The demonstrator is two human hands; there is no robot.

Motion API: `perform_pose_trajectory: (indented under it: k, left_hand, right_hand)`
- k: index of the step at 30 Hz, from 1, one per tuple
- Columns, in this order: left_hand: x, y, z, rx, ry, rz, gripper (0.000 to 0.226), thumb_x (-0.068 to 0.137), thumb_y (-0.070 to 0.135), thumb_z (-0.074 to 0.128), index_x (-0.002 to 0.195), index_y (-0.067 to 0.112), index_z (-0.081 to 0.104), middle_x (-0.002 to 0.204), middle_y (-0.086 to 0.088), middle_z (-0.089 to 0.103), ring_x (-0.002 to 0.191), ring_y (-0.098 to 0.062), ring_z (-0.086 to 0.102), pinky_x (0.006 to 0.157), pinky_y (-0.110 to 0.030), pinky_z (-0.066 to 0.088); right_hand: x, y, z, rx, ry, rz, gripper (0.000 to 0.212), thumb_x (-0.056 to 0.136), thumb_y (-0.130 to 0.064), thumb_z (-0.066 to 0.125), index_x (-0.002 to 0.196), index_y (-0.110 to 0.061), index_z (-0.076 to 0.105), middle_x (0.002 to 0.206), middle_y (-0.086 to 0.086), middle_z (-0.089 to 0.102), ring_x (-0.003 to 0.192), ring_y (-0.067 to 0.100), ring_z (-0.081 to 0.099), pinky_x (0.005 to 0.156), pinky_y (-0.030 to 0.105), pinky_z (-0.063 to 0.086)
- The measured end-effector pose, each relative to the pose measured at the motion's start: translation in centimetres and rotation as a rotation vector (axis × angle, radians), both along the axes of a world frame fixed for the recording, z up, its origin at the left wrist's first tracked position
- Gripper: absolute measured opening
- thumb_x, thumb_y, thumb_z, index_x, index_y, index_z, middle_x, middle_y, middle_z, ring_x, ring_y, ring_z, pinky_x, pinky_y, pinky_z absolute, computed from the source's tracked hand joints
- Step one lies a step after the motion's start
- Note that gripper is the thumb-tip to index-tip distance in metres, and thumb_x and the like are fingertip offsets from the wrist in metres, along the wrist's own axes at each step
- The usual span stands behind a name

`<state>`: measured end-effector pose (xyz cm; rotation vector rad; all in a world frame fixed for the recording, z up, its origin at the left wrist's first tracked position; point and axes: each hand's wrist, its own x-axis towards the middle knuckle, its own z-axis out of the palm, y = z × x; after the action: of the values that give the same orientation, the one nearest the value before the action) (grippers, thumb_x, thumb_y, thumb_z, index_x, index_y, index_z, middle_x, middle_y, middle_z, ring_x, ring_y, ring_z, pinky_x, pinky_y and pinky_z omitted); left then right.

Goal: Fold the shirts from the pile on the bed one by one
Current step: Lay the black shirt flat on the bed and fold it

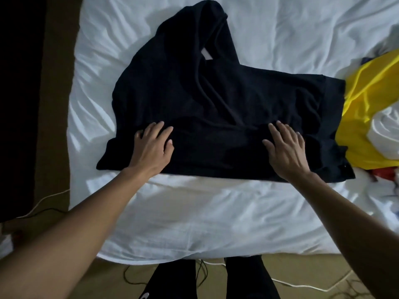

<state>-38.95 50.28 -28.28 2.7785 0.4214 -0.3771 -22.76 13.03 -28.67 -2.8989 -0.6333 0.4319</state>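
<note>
The black shirt (216, 104) lies spread on the white bed (194, 212). The left hand (153, 147) and the right hand (287, 149) press flat on its near edge, fingers spread. A yellow shirt (371, 117) lies just right of the right fingers.

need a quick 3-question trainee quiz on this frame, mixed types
1. True or false: the left hand and the right hand both rest open on the black shirt.
2. What lies beside the shirt on the person's right? A) yellow cloth B) a green towel C) a brown box
3. Fill in: the shirt is spread on a ___ sheet.

Key: 1 true; 2 A; 3 white.
</note>
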Motion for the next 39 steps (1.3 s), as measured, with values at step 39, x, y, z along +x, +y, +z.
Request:
perform_pose_trajectory:
  k: [39]
  left_hand:
    - [20.8, 10.6, 0.2, -0.164, -0.09, 0.63, 0.034, 0.102, 0.043, 0.058, 0.119, 0.014, 0.057, 0.116, -0.006, 0.064, 0.111, -0.029, 0.059, 0.104, -0.047, 0.045]
  right_hand:
    - [21.7, 20.7, 1.3, 0.254, 0.515, -0.116, 0.043, 0.098, -0.049, 0.06, 0.118, -0.012, 0.064, 0.107, 0.006, 0.066, 0.098, 0.026, 0.06, 0.082, 0.036, 0.049]
